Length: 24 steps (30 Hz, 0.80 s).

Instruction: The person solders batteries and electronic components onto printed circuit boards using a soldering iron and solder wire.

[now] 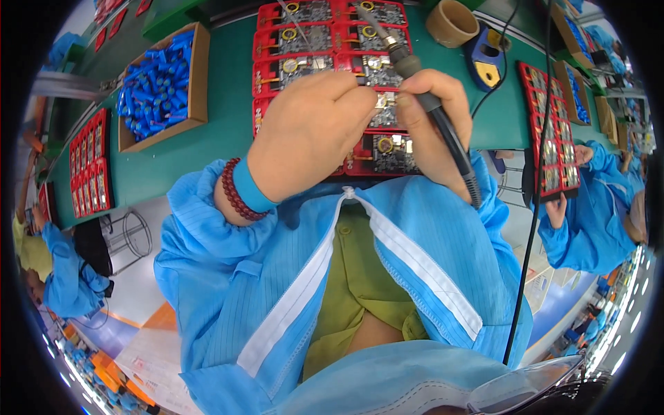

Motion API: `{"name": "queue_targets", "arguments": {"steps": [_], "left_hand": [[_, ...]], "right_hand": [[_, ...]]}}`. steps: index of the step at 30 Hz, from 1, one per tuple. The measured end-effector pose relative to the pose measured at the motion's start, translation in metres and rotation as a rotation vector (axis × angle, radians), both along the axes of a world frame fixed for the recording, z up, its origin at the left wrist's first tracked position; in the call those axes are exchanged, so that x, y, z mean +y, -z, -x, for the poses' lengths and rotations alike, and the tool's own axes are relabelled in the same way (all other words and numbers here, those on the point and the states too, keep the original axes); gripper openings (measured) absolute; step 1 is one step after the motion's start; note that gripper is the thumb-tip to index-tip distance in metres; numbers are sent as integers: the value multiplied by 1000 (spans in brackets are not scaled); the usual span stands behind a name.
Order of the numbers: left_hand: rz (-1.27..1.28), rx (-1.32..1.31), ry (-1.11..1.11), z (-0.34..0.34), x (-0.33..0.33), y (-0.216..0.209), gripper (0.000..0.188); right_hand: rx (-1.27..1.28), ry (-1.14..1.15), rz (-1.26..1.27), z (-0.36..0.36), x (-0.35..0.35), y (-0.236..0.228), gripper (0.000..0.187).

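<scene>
A soldering iron [443, 121] is gripped in my right hand [439, 135], its metal tip pointing away over the far boards. The thumb and fingertips of that hand also reach down to a circuit board [386, 111] in a red tray [260, 83]. My left hand [308, 131] is closed at the same board from the left, fingertips pinched close to the right fingertips; what they hold is hidden. A thin wire-like strand [299, 24] runs over the far boards toward my left hand. Another circuit board [393, 152], with a yellow ring, lies nearer to me.
On the left stands a cardboard box [200, 83] of blue cylindrical cells [155, 86], beside another red tray of boards [90, 166]. A brown round pot [452, 24] and a blue iron stand with yellow sponge [487, 69] sit at far right. A black cable [532, 207] hangs there; a co-worker [588, 207] holds a tray.
</scene>
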<state>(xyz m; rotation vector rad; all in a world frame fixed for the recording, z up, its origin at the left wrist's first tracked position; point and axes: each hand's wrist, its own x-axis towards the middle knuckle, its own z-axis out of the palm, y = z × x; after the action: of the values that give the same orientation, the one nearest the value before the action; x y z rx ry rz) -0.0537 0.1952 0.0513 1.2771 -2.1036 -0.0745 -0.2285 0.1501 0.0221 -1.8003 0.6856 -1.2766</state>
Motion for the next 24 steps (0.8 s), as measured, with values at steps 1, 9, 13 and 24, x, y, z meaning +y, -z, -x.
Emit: {"name": "queue_targets", "arguments": {"steps": [1,9,13,24], "left_hand": [[80,21,51,-6,2,-3,10],[183,-95,-25,-51,46,-6,22],[137,-59,-305,-69,92,18,19],[21,333,-671,-57,162,86,15]], "right_hand": [[-16,20,-55,1,2,0,20],[18,-198,-177,25,-7,0,24],[159,-237,-160,38,-3,3,48],[238,-596,234,-4,7,11,31]]}}
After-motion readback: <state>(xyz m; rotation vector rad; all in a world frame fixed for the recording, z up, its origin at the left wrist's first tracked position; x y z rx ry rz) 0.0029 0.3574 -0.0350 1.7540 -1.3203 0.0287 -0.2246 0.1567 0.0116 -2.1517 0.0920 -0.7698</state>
